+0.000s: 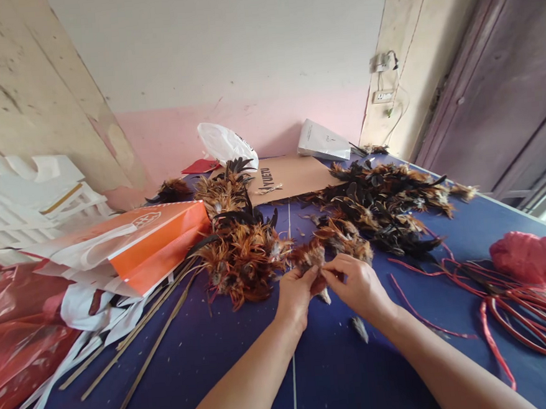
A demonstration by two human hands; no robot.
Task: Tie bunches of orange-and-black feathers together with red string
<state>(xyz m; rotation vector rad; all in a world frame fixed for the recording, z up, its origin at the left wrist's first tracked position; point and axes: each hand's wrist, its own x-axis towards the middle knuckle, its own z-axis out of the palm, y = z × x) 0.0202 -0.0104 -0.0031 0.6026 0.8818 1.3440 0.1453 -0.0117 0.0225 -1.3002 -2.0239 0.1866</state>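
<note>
Both my hands meet over the blue table [227,351], pinching a small bunch of brown feathers [310,257]. My left hand [295,293] grips the bunch from the left with closed fingers. My right hand [359,284] pinches it from the right. A heap of orange-brown and black feathers [241,250] lies just left of my hands. A larger dark heap of feathers [385,206] lies behind and to the right. One loose feather [359,328] rests on the table below my right wrist.
Thin bamboo sticks [144,329] lie at the left beside an orange paper bag [135,245] and red plastic bags [20,334]. Red cord [509,312] and a red mesh bundle [532,258] sit at the right. Cardboard [289,175] and white bags lie at the back.
</note>
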